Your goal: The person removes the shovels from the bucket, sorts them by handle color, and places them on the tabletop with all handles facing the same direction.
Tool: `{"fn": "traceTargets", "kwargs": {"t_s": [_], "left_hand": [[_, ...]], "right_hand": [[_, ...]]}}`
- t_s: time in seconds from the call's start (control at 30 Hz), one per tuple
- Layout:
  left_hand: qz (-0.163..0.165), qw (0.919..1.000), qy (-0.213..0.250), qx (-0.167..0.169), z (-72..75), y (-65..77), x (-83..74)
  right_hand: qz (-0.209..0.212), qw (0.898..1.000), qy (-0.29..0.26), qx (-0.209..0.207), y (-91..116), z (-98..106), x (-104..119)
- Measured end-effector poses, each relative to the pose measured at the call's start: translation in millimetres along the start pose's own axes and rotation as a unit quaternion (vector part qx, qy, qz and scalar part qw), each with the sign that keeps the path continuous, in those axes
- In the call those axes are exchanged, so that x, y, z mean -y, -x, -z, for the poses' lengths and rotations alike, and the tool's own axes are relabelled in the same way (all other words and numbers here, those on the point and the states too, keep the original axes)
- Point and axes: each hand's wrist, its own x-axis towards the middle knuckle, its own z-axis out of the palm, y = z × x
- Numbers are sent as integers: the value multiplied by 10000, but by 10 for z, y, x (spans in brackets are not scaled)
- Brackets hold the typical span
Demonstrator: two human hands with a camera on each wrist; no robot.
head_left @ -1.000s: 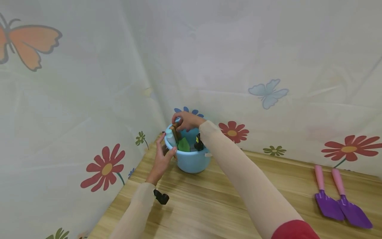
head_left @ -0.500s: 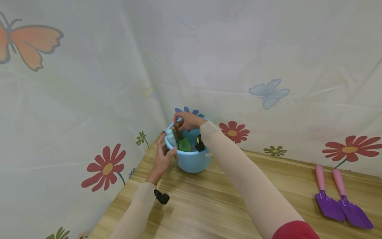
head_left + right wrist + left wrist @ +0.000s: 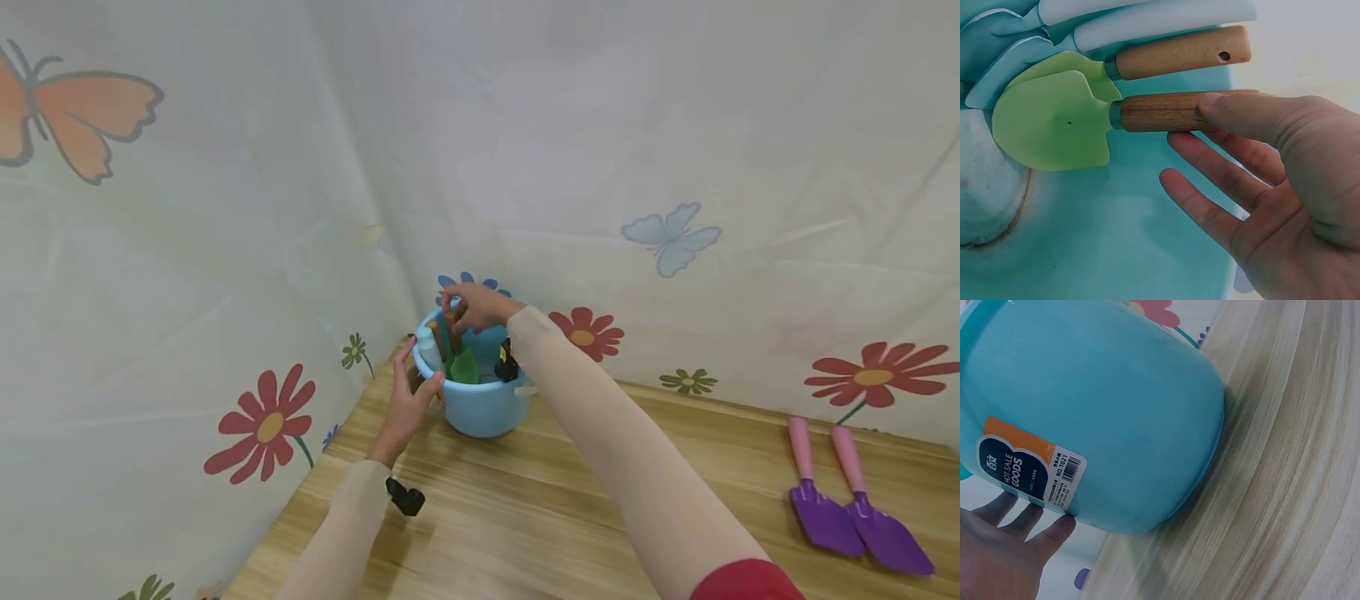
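Thumb and fingers of the right hand pinch the trowel by its handle, blade below the grip inside the bucket. Just beside the grip stands a second trowel, blades overlapping, so moving along the handle's line should avoid snagging. The left hand, fingers spread against the wall, seems well placed to steady things.

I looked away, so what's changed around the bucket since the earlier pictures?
The right grip has moved the green trowel it holds slightly rightward, widening the gap between its wooden handle and the other handle. The left grip, blue bucket and purple trowels stayed put.
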Motion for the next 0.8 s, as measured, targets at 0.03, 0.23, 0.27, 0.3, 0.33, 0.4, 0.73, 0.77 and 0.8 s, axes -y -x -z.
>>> {"fn": "traceTargets", "kwargs": {"t_s": [0.03,0.23,0.27,0.3,0.33,0.4,0.73,0.77,0.8], "left_hand": [[1,10000,-13,-1,1,-6,2],[-119,9999,-57,-76,-7,-18,24],[-146,9998,-63,-97,-9,-18,23],[-171,9998,-78,-115,-9,-22,24],[-203,9996,-103,-137,-10,-28,23],[-263,9994,-124,-183,-9,-41,20],[-251,9995,-123,-169,-18,-48,-25],[-248,9994,-136,-183,-20,-49,-27],[-250,9994,-127,-192,-21,-50,-26]], "right_hand": [[-27,10000,-11,-12,9,7,-8],[-73,9996,24,-255,81,78,-32],[-42,9995,60,-308,91,98,-30],[7,9993,85,-357,100,120,-28],[60,9991,78,-409,111,144,-20],[154,9988,2,-471,134,195,-3],[392,9966,-99,-714,303,368,83],[406,9964,-74,-734,315,382,89],[419,9963,-68,-748,325,394,97]]}}
